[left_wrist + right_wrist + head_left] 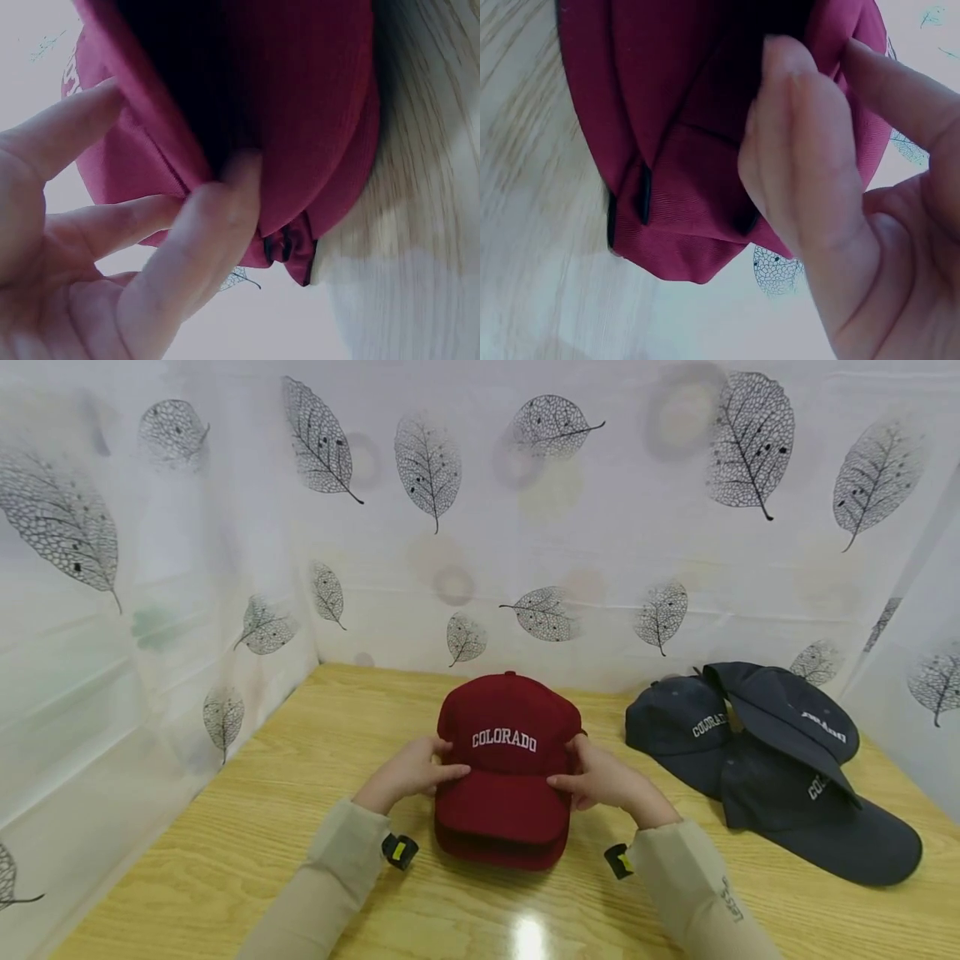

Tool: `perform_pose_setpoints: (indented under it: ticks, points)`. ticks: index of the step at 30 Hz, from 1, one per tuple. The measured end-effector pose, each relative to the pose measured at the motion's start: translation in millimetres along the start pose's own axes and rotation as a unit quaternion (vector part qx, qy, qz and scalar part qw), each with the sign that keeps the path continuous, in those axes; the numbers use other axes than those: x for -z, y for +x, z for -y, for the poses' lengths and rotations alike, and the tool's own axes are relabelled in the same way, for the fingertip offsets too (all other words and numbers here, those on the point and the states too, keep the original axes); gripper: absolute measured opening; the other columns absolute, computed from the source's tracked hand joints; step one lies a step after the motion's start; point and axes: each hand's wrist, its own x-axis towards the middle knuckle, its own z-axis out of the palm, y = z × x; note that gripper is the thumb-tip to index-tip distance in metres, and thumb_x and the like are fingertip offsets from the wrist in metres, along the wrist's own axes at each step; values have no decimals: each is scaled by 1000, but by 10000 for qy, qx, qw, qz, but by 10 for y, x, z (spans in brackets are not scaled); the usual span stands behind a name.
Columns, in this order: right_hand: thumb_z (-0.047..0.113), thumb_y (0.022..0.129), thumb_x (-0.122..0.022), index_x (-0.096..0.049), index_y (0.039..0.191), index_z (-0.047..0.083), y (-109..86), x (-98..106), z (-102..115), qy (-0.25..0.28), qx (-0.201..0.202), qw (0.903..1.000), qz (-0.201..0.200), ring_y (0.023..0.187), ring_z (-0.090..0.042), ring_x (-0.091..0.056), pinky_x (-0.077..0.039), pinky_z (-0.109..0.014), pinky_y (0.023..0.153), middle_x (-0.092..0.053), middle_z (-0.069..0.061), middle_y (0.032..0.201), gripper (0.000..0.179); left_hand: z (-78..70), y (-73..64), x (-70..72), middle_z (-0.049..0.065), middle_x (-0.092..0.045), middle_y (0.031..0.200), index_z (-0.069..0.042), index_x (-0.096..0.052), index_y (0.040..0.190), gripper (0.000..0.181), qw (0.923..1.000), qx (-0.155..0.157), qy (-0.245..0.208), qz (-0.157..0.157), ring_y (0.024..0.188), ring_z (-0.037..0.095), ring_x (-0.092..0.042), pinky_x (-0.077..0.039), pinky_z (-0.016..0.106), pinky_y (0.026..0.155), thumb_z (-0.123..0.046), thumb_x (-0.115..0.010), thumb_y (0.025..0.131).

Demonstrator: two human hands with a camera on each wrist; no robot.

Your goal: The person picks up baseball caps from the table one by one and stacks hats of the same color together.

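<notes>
A red baseball cap (504, 710) with white COLORADO lettering sits in the middle of the table, brim toward me, on top of other red caps (501, 855). Their layered brims (322, 105) show below it in the left wrist view. My left hand (408, 772) pinches the top cap at its left side, thumb on the brim's base and fingers beneath the edge. On the opposite side my right hand (603, 778) grips the same cap, its thumb at the brim's right corner. In the right wrist view, fingers (810, 142) reach under the cap's edge.
Several dark navy caps lie in a loose overlapping pile at the right: one COLORADO cap (675, 718) at the back, another cap (787, 706) tilted on top, and one (825, 827) in front. A leaf-patterned curtain (480, 560) borders the wooden table (315, 735).
</notes>
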Motion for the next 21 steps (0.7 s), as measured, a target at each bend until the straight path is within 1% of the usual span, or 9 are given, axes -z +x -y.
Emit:
perform_pose_setpoints:
  ticks: [4,7,10,11,12,14,17,18,21]
  points:
    - [16,84,-61,-31,111,-7,4,-11,-17,63,-86,9996,273,57,-22,-58,-50,-34,54,-52,-15,88,47,-16,-17,5,19,-51,115,12,-42,123,58,9997,58,209,132,48,13,-49,-44,25,49,-22,-64,81]
    - [15,84,-61,-30,111,-6,7,-21,-31,100,-176,9991,379,57,-22,-58,-50,-34,56,-51,-15,89,47,-25,-28,11,19,-53,111,12,-43,122,59,9995,118,230,205,48,13,-50,-44,25,48,-22,-66,80]
    - [15,84,-61,-28,111,-5,11,-28,-45,98,-220,9987,455,58,-23,-59,-50,-34,57,-50,-15,89,47,-23,-37,22,21,-51,115,13,-42,122,62,9991,115,253,305,52,13,-53,-46,25,52,-24,-67,79]
    - [16,84,-61,-28,111,-5,11,-32,-47,128,-241,9985,473,58,-23,-59,-50,-34,57,-49,-16,89,48,-1,-34,24,24,-50,116,14,-42,121,65,9990,-1,280,338,54,13,-54,-47,25,52,-28,-68,78]
    - [16,84,-61,-27,111,-5,9,-35,-47,138,-233,9983,509,58,-24,-59,-50,-34,57,-49,-16,88,48,4,-37,26,24,-49,117,15,-42,121,67,9988,-39,318,364,56,13,-55,-47,25,53,-30,-68,77]
    - [16,84,-60,-24,111,-5,8,-41,-47,167,-235,9979,580,58,-24,-59,-50,-35,58,-48,-17,88,49,3,-44,25,25,-48,118,15,-41,120,69,9986,-59,356,382,58,15,-56,-48,26,53,-30,-69,76]
    - [16,85,-60,-22,111,-4,6,-50,-51,212,-274,9975,618,59,-25,-59,-50,-35,58,-47,-18,88,50,-12,-57,15,24,-49,116,14,-43,119,65,9989,13,316,345,57,16,-56,-48,27,51,-26,-70,76]
    - [16,85,-60,-22,111,-4,7,-50,-51,196,-274,9974,632,59,-25,-59,-50,-34,58,-47,-18,88,50,-43,-71,13,23,-50,116,12,-43,120,61,9990,143,297,308,57,17,-56,-48,28,52,-21,-70,76]
    - [16,85,-60,-21,110,-4,16,-58,-64,154,-263,9975,636,59,-25,-59,-50,-34,57,-47,-18,87,50,-71,-86,4,19,-54,105,11,-45,118,56,9990,203,323,235,55,16,-54,-47,28,49,-17,-70,76]
